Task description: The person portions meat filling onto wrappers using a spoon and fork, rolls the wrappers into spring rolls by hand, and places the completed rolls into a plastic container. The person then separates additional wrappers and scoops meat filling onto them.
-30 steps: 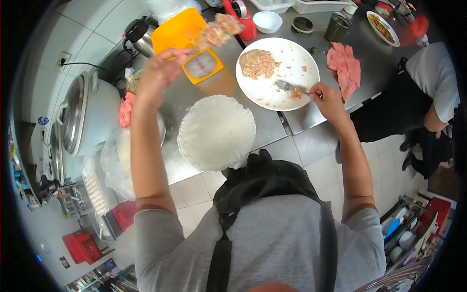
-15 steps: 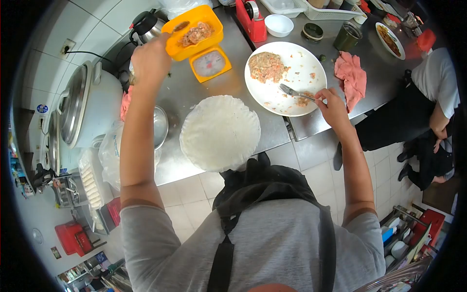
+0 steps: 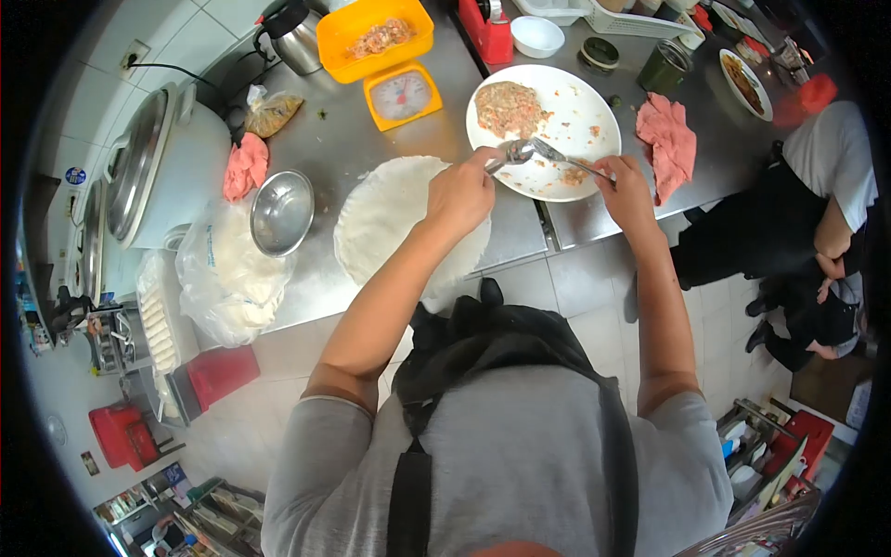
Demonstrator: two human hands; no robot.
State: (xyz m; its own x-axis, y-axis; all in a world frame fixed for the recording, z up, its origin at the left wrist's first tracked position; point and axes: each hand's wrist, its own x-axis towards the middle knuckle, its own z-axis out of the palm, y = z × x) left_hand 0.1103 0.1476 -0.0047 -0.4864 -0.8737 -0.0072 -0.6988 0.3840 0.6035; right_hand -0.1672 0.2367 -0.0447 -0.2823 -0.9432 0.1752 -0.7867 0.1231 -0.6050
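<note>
My left hand point(image 3: 461, 195) is closed round the handle of a spoon point(image 3: 513, 154), above the near left rim of a white plate point(image 3: 580, 93). My right hand point(image 3: 624, 188) grips a fork point(image 3: 557, 156), whose head meets or overlaps the spoon's. Minced filling point(image 3: 509, 109) is heaped at the plate's far left, with scraps scattered around. A round pale dough sheet point(image 3: 390, 209) lies on the metal counter, partly under my left forearm. More filling point(image 3: 382, 37) sits in an orange tray point(image 3: 339, 54) on an orange scale point(image 3: 402, 94).
A metal bowl point(image 3: 282, 213), a plastic bag point(image 3: 232, 274) and a large pot point(image 3: 176, 176) stand left. Pink cloths point(image 3: 665, 139), a white bowl point(image 3: 537, 37) and a green jar point(image 3: 664, 67) lie beyond or beside the plate. A co-worker point(image 3: 761, 209) stands at right.
My left hand has moved from the orange tray to the plate, bringing the spoon. The filling it carried earlier is in the tray. My right hand's fork now meets or overlaps the spoon.
</note>
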